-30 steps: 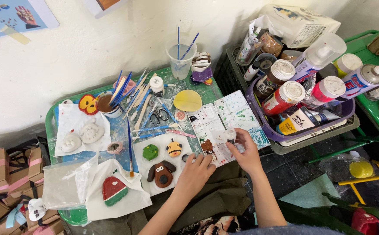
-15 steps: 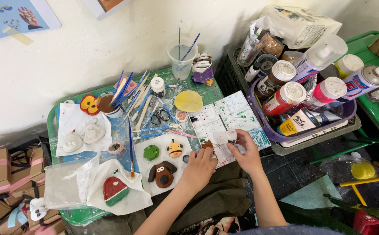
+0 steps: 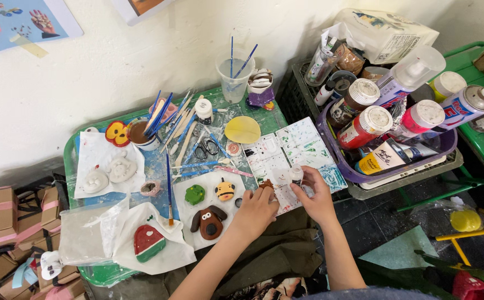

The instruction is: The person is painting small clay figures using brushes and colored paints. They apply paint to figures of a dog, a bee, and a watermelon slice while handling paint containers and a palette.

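My right hand (image 3: 314, 197) grips a small white paint bottle (image 3: 296, 174) upright over the paint-stained white palette (image 3: 303, 150). My left hand (image 3: 256, 208) rests at the palette's near left edge, fingers curled around a small brown piece (image 3: 266, 183) at its fingertips. Just left of that hand, on white paper (image 3: 189, 233), lie painted clay figures: a brown dog head (image 3: 208, 221), a green blob (image 3: 195, 194) and a yellow striped bee-like face (image 3: 225, 190).
A green tray table (image 3: 70, 161) holds brushes, a cup of brown water (image 3: 138, 133), scissors, a yellow disc (image 3: 242, 129), white unpainted figures and a red-green figure (image 3: 149, 242). A purple basket (image 3: 347, 169) of paint bottles stands right. Boxes sit lower left.
My left hand has moved up and right from the paper with the figures to the palette's edge. My right hand has stayed on the small bottle.
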